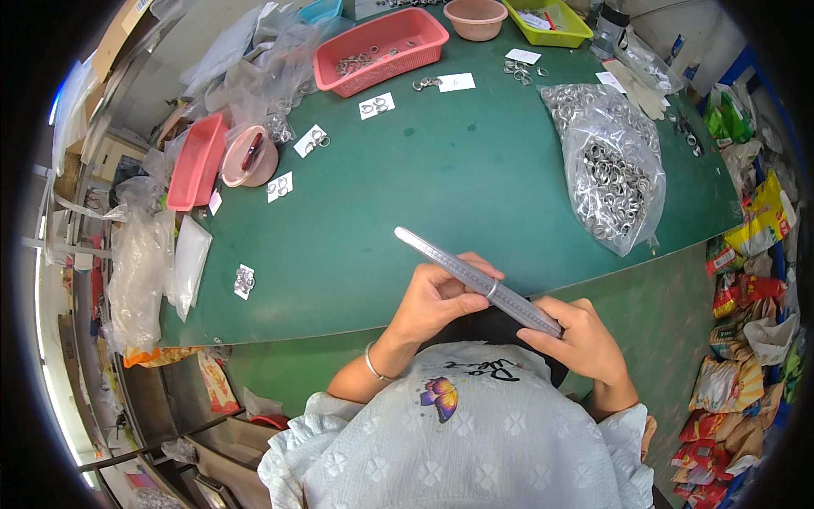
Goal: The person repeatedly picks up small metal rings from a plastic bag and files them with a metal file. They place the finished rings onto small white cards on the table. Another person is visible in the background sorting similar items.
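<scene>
A long grey metal ring mandrel with fine markings slants across the front edge of the table, tapering to its tip at upper left. My right hand is closed around its thick lower-right end. A thin silver ring encircles the mandrel partway along. My left hand is closed there, thumb in front and fingers partly behind the mandrel, with the fingertips at the ring. Part of the left fingers is hidden by the mandrel.
A clear bag of metal rings lies on the right of the green table. White cards with rings form an arc along the left and back. Red baskets, a pink bowl and a yellow-green tray stand farther out.
</scene>
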The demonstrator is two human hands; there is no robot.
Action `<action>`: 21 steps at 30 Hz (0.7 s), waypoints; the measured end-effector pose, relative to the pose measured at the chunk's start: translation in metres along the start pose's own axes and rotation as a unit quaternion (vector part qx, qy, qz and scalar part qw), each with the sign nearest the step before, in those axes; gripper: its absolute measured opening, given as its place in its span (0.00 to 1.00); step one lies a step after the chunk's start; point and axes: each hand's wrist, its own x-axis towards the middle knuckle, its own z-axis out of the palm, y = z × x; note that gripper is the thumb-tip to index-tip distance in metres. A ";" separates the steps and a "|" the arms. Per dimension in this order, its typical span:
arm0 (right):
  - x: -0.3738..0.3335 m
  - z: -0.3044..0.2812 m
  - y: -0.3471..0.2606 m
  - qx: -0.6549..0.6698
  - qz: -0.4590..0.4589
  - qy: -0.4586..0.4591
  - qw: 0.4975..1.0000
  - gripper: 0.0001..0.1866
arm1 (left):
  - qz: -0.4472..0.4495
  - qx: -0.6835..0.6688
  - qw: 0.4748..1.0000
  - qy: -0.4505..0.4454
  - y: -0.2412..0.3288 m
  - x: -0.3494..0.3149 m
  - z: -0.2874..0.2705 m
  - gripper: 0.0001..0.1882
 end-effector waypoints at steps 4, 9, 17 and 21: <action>0.000 0.001 0.003 0.020 -0.005 -0.013 1.000 0.10 | 0.078 0.040 0.996 -0.032 -0.010 -0.002 -0.004 0.15; -0.002 0.001 0.007 0.048 0.000 -0.016 0.999 0.10 | 0.030 -0.015 0.999 -0.003 -0.003 -0.003 0.003 0.14; -0.003 0.009 -0.002 0.076 -0.005 -0.004 0.997 0.09 | 0.076 0.048 0.996 -0.022 -0.007 -0.002 -0.002 0.13; -0.005 0.010 0.008 0.072 -0.014 -0.032 0.997 0.10 | 0.102 0.066 0.992 -0.027 -0.012 -0.001 0.000 0.16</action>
